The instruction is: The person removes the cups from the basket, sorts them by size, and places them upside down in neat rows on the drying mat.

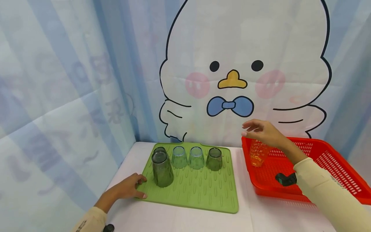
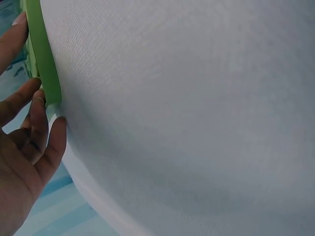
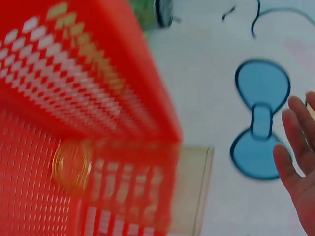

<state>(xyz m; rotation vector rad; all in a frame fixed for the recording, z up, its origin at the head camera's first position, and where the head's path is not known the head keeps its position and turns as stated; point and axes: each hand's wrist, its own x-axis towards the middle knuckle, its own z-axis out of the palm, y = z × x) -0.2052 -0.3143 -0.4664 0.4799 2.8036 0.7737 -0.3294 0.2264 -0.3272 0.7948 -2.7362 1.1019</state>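
My left hand [image 1: 130, 187] rests at the left front corner of a green drying mat [image 1: 200, 196], its fingertips along the edge. In the left wrist view the fingers [image 2: 38, 118] reach the mat's rim, spread and relaxed. A tall grey glass [image 1: 163, 170] stands upside down on the mat, just right of that hand. Over the left rim of a red basket [image 1: 269, 191], my right hand [image 1: 265, 132] hovers with loosely bent fingers and holds nothing. Below it, an orange glass [image 1: 258, 156] stands in the basket's left corner.
Behind the tall glass is a small dark glass [image 1: 159, 149], partly hidden. Two pale glasses [image 1: 179, 158] and another dark glass [image 1: 214, 159] line up along the mat's back. A curtain [image 1: 232, 129] with a cartoon bird hangs behind the white table [image 1: 203, 222].
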